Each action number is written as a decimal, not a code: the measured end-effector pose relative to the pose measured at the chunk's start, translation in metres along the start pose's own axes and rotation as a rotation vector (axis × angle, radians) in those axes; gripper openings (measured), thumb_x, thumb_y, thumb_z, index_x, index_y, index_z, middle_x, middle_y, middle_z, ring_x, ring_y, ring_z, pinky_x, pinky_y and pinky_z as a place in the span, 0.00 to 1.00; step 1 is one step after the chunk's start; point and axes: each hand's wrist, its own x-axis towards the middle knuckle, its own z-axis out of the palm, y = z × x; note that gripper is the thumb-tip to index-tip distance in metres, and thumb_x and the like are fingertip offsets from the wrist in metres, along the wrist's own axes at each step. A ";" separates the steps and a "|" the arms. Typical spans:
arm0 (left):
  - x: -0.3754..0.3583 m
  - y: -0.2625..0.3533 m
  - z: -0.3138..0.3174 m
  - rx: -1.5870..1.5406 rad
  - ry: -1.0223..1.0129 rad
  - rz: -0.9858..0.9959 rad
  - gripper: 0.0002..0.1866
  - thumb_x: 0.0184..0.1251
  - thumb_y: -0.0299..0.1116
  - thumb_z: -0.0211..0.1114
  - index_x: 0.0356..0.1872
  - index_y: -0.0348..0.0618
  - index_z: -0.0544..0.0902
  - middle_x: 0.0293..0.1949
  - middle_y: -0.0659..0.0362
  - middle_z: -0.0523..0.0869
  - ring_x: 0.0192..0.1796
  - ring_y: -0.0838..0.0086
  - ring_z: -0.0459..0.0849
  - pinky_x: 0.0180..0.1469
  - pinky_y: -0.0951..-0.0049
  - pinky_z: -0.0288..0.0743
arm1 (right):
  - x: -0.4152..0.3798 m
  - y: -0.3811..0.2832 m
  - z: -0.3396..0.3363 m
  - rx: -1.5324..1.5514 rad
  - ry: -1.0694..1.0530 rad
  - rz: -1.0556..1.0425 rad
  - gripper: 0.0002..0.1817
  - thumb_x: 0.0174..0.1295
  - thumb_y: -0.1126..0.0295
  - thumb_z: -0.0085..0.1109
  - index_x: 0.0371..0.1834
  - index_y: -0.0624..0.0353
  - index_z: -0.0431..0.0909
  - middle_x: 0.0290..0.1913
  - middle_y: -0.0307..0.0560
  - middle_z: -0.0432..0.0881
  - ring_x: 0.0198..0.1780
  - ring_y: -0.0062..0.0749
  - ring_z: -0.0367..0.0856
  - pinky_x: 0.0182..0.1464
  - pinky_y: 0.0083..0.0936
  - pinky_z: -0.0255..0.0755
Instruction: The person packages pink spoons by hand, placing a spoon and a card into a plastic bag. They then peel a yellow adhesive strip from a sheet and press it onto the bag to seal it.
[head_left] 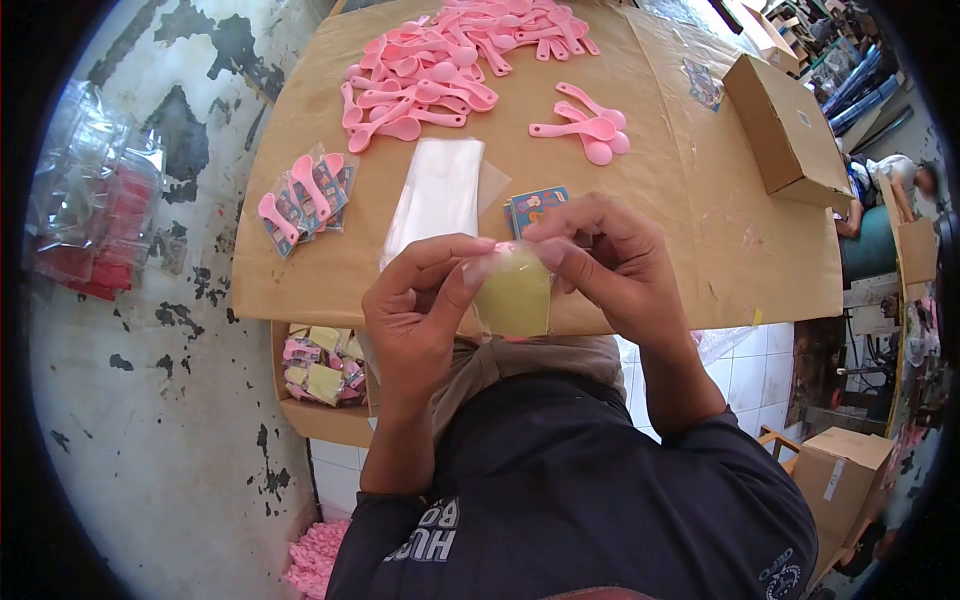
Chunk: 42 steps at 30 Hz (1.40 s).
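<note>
A: While both hands meet above the cardboard table [690,230], what's held?
B: Head view: left hand [415,310] and right hand [610,265] both pinch the top of a small clear bag [513,292], yellowish card inside, held just over the table's near edge.
A: Around it?
B: Stack of clear bags [437,190], picture cards [535,207], pink spoons [440,70] piled far side, packed spoons [305,197] left, box of finished packs [322,365] below the edge.

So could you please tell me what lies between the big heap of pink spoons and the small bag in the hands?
In the head view, a stack of clear bags and a few printed cards lie on the cardboard between them.
</note>
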 end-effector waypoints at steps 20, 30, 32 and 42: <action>-0.042 0.025 0.017 -0.079 -0.097 -0.082 0.28 0.67 0.19 0.72 0.66 0.39 0.71 0.46 0.50 0.92 0.47 0.76 0.89 0.50 0.77 0.82 | -0.045 -0.015 0.006 -0.226 -0.020 -0.165 0.15 0.62 0.77 0.73 0.50 0.60 0.80 0.38 0.34 0.80 0.34 0.10 0.76 0.29 0.13 0.64; -0.028 0.032 -0.021 0.094 -0.117 0.045 0.19 0.71 0.19 0.69 0.61 0.31 0.81 0.53 0.51 0.90 0.54 0.74 0.89 0.55 0.74 0.83 | -0.026 0.000 0.021 -0.383 0.001 -0.234 0.24 0.62 0.77 0.73 0.60 0.58 0.75 0.42 0.35 0.79 0.29 0.12 0.68 0.28 0.15 0.63; -0.016 0.037 -0.038 0.193 0.101 0.138 0.17 0.67 0.17 0.72 0.55 0.32 0.81 0.54 0.48 0.90 0.55 0.71 0.89 0.57 0.72 0.83 | -0.022 0.004 0.017 -0.586 0.045 -0.253 0.20 0.61 0.78 0.73 0.55 0.58 0.79 0.40 0.37 0.80 0.27 0.15 0.69 0.27 0.16 0.62; 0.056 0.023 -0.145 1.189 0.037 0.333 0.20 0.64 0.16 0.59 0.58 0.38 0.81 0.70 0.44 0.78 0.75 0.53 0.75 0.71 0.59 0.72 | -0.004 -0.001 -0.027 -0.729 0.207 -0.206 0.07 0.64 0.73 0.71 0.42 0.60 0.84 0.37 0.42 0.81 0.25 0.18 0.70 0.26 0.20 0.63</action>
